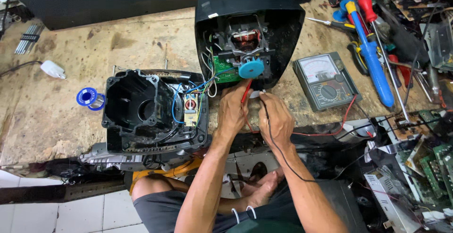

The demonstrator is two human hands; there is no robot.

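red probe (245,91) pinched in the left hand (232,112), black probe (262,102) pinched in the right hand (276,118), both just below the open motor housing (248,35). multimeter (326,80) sits right of the housing, second black casing (155,110) to its lower left.

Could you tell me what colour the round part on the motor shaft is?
The round part is light blue, seen in the head view.

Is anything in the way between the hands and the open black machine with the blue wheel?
Nothing visible. The left hand holds the red probe and the right hand the black lead, both right at the lower edge of the black housing, under the blue wheel.
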